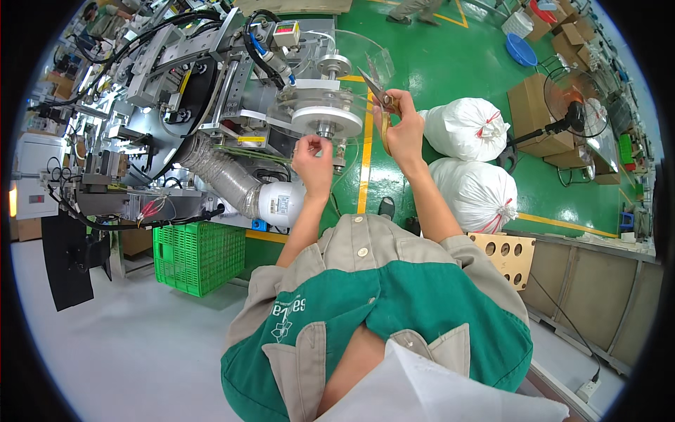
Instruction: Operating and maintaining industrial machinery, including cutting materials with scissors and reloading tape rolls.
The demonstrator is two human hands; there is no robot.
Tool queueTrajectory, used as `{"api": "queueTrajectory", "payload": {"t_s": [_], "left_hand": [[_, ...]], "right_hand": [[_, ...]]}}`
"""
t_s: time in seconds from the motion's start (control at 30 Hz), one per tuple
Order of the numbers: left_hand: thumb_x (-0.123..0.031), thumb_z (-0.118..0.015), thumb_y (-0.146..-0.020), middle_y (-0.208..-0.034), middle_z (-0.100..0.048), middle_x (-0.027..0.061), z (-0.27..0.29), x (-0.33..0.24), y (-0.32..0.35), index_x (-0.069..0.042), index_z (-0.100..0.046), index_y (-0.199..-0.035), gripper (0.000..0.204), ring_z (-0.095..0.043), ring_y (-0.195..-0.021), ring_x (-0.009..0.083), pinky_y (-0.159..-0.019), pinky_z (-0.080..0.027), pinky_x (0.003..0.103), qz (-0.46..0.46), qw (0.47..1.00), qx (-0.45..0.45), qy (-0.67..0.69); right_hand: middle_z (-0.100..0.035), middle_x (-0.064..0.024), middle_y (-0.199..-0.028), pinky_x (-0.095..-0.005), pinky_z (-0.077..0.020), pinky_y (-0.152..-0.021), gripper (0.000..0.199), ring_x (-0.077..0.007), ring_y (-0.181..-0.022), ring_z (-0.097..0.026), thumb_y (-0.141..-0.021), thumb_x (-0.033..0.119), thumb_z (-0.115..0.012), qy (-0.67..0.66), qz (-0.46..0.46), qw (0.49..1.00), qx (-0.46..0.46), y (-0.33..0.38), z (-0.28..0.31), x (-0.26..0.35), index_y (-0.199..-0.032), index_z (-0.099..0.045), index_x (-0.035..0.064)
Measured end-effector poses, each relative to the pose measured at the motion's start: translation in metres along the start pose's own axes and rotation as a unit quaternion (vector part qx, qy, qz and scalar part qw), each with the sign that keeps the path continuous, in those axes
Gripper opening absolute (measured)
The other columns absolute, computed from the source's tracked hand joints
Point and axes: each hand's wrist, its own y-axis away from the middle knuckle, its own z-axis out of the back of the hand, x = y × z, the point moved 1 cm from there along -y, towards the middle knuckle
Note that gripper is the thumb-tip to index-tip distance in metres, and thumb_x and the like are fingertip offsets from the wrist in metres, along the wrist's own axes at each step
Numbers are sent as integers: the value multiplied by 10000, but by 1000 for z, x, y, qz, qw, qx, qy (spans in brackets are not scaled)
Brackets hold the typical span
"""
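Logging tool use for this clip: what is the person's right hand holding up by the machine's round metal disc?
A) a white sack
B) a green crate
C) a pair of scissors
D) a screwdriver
C: the right hand grips scissors, blades pointing up beside the disc.

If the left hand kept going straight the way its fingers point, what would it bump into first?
Most likely the round white disc on the machine. The left hand reaches up with its fingertips just under the disc's metal spindle, so that comes first, though depth is hard to judge here.
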Motion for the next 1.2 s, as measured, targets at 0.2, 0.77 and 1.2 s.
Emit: {"api": "queueTrajectory", "payload": {"t_s": [0.2, 0.77, 1.2], "left_hand": [[-125, -657, -876, -883, -639, 71, 22, 1, 3, 30, -668, -916, 161, -616, -748, 115, -676, -500, 240, 91, 991, -30, 98], [-330, -557, -950, -1123, -625, 132, 46, -72, -15, 60, -581, -1146, 437, -613, -1012, 221, -936, -492, 383, 244, 733, 348, 531], [-105, -660, -875, -823, -652, 50, 94, -53, -43, 23, -644, -1031, 202, -612, -722, 109, -687, -528, 250, 242, 902, 85, 348]], "right_hand": [[-671, -95, -889, -310, -516, -739, 295, -222, -804, -659, -786, 30, -696, -8, -1, 998, -58, 3, 5, -2, -1033, -534, 47], [-507, -14, -710, -226, -305, -530, 408, -75, -591, -412, -865, 394, -655, -532, -287, 635, 481, 69, 19, 21, -1048, -493, 68], [-531, -37, -869, -267, -385, -683, 413, -131, -748, -462, -871, 391, -617, -345, -243, 675, 606, 81, 40, 29, -1079, -506, 51]]}}
